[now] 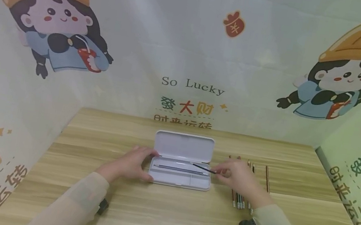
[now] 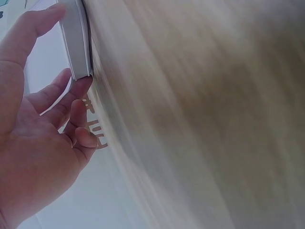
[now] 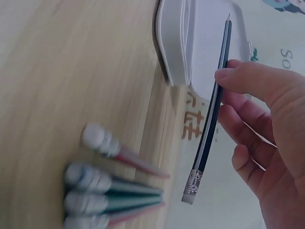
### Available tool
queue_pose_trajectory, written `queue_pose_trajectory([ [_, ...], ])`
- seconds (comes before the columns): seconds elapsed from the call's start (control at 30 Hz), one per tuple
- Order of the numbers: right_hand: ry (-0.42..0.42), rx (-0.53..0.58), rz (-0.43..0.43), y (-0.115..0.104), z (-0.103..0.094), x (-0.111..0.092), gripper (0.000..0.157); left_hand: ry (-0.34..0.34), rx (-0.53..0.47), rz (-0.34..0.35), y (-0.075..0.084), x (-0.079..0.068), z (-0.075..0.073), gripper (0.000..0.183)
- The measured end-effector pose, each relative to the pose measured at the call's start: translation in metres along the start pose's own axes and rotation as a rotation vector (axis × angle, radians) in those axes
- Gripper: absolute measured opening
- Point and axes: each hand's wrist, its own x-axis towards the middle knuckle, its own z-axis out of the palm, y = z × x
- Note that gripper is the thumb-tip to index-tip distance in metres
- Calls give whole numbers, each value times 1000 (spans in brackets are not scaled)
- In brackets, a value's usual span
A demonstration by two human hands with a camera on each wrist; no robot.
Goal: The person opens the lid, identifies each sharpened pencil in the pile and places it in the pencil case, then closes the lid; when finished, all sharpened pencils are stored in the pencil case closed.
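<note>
A white pencil case (image 1: 170, 177) lies on the table with its lid (image 1: 183, 146) raised at the back. My left hand (image 1: 128, 163) grips its left end, thumb at the front corner and fingers at the back, as the left wrist view also shows. Inside, one pencil (image 1: 178, 169) lies lengthwise in the long rear compartment, its eraser end to the right. Between thumb and fingertips, my right hand (image 3: 271, 109) pinches a black-and-white striped pencil (image 3: 209, 126) with a grey eraser. Its tip points left over the case's right part.
Several eraser-tipped pencils (image 1: 239, 201) lie on the wooden table (image 1: 163, 220) to the right of the case, partly under the right hand and forearm. Farther right lies a single brown pencil (image 1: 267, 177). A printed cloth (image 1: 132, 61) surrounds the table's back and sides.
</note>
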Motion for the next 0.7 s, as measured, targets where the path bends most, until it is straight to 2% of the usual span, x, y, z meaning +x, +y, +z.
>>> queue_pose_trajectory([
  [0.17, -55, 3, -50, -6, 9, 17, 20, 9, 6, 13, 0, 0, 0, 83],
  [0.43, -91, -100, -126, -19, 23, 48, 15, 14, 10, 31, -2, 2, -1, 82],
  [0.7, -173, -67, -119, -31, 42, 75, 16, 16, 1, 36, -2, 1, 2, 82],
])
